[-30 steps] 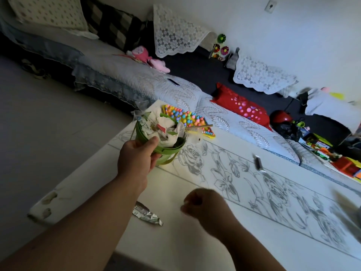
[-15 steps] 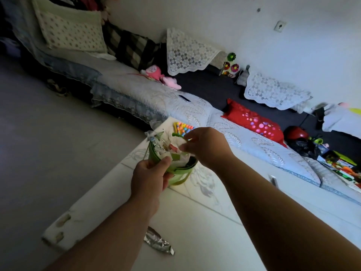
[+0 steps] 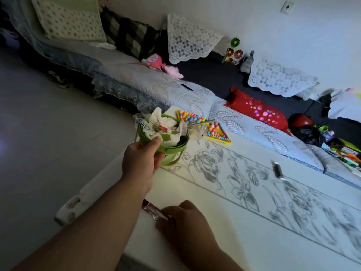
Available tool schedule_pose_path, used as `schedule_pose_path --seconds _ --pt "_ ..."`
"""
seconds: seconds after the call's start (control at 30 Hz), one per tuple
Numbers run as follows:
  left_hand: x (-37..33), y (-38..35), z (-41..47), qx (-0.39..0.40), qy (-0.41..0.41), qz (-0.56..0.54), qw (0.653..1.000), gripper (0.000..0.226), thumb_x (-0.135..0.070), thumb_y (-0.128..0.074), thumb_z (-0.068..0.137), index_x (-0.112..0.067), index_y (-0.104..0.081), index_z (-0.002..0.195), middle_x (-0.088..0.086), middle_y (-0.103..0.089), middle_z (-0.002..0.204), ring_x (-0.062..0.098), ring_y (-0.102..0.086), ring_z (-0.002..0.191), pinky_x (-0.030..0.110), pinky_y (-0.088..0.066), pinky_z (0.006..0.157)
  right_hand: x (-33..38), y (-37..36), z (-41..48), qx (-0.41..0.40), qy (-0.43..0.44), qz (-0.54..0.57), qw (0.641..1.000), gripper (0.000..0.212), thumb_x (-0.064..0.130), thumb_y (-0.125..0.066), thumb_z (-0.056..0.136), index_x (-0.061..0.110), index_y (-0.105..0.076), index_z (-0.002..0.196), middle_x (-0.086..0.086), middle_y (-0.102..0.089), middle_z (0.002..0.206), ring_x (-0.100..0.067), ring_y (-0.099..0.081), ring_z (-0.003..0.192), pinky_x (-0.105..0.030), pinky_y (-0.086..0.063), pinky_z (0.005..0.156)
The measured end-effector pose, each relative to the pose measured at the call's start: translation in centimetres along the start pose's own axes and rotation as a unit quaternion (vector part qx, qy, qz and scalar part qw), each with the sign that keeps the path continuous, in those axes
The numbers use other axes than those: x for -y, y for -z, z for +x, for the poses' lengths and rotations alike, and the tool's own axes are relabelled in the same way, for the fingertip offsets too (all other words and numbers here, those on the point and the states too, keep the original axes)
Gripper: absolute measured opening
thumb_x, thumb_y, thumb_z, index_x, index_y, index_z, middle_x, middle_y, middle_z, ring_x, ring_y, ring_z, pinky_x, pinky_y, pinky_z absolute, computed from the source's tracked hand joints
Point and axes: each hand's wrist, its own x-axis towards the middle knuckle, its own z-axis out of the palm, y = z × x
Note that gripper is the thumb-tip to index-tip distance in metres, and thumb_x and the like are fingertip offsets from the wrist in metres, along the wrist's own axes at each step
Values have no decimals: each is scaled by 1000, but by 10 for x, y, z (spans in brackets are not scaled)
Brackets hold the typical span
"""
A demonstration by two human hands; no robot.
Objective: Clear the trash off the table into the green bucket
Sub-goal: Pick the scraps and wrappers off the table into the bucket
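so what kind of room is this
Probably a home living room: a long sofa with quilted covers, lace cloths draped over its back, a pink plush toy, and a floral-print table.

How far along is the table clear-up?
Done: the green bucket, gripped by the left hand, is already stuffed with paper trash. In hand: the right hand pinches the foil wrapper on the table. Left: that wrapper's drop, plus a small dark item farther right.
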Motion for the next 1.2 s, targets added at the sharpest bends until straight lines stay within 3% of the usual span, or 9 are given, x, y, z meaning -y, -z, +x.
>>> schedule_pose_path --seconds 0.23,0.33,0.47,0.57,0.7,0.8,0.9,1.03,1.2 --pt "2 -3 -1 2 9 -9 1000 22 -27 -71 82 -14 -64 99 1 -68 90 9 -65 68 15 -49 46 -31 12 0 -80 -54 0 995 25 41 -50 92 27 -67 102 7 -52 86 -12 -52 83 -24 -41 73" --pt "6 -8 -2 13 14 -13 1000 20 -26 -71 82 -15 -64 96 0 -69 88 9 -65 67 15 -51 48 -45 28 -8 -164 -80 31 983 16 40 -57 89 29 -68 87 7 -63 84 -8 -56 77 -14 -37 64" --pt "14 -17 -6 25 16 -4 1000 16 -26 -71 82 -17 -63 92 -2 -69 87 7 -66 63 16 -51 49 -51 72 -12 -281 -114 142 942 18 41 -68 82 30 -67 67 16 -64 60 2 -55 59 -13 -35 50" --pt "23 -26 -12 46 22 12 999 19 -26 -71 82 -15 -63 95 0 -69 88 9 -66 67 19 -52 52 -48 108 -1 -289 -105 223 925 6 36 -71 80 31 -69 79 13 -66 60 -2 -52 49 -20 -36 50" --pt "34 -40 -24 76 42 23 996 20 -24 -71 82 -12 -63 95 6 -69 91 14 -67 73 25 -56 63 -41 138 28 -280 -75 196 937 18 30 -74 78 27 -57 73 8 -63 60 -2 -49 44 -15 -35 43" --pt "41 -51 -32 97 57 24 993 21 -22 -72 81 -10 -63 97 8 -69 93 17 -67 75 28 -56 69 -38 148 50 -285 -67 88 952 21 35 -72 78 23 -58 67 6 -62 60 -6 -55 57 -18 -38 49" --pt "47 -61 -34 112 67 29 991 21 -22 -72 81 -11 -63 96 7 -69 90 15 -67 70 23 -55 60 -41 156 60 -269 -86 -4 959 22 40 -66 81 19 -65 74 -4 -70 76 -22 -63 79 -28 -45 63" --pt "53 -70 -35 130 73 49 988 20 -25 -72 81 -14 -62 95 4 -70 85 13 -67 66 21 -50 51 -51 166 60 -242 -112 -17 964 17 33 -67 78 17 -72 82 -5 -72 83 -23 -66 85 -28 -49 69" --pt "57 -79 -38 136 84 48 986 21 -25 -72 81 -13 -63 96 1 -70 80 12 -66 64 20 -46 47 -58 173 43 -266 -120 32 956 22 37 -68 79 24 -73 95 3 -71 91 -16 -64 89 -26 -48 75"
